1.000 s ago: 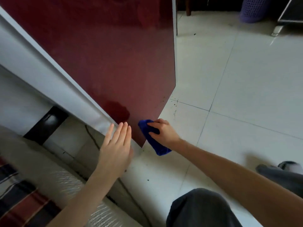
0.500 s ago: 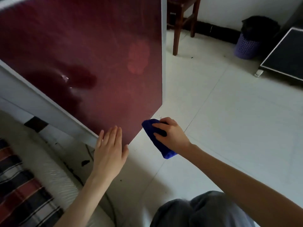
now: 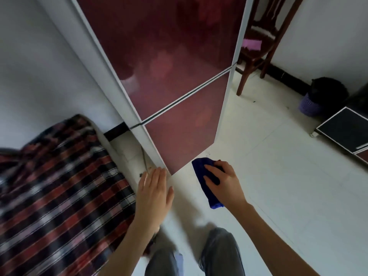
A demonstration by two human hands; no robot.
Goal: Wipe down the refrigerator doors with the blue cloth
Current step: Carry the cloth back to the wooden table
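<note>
The refrigerator stands ahead with two glossy dark red doors, an upper door [image 3: 165,46] and a lower door [image 3: 183,132], split by a thin seam. My right hand [image 3: 223,184] grips the bunched blue cloth [image 3: 205,176] just off the lower door's bottom right corner, apart from the surface. My left hand [image 3: 154,193] is flat with fingers together, its fingertips near the lower left corner of the fridge.
A red and black plaid blanket [image 3: 59,186] lies at the left. A wooden chair [image 3: 256,46] stands behind the fridge on the right. A purple bin with a black bag [image 3: 316,98] and a dark framed panel [image 3: 346,130] sit at the far right on white floor tiles.
The view has risen and pulled back, so both fridge doors now show. My hands have come away from the lower door's bottom edge; the cloth stays in my right hand.
</note>
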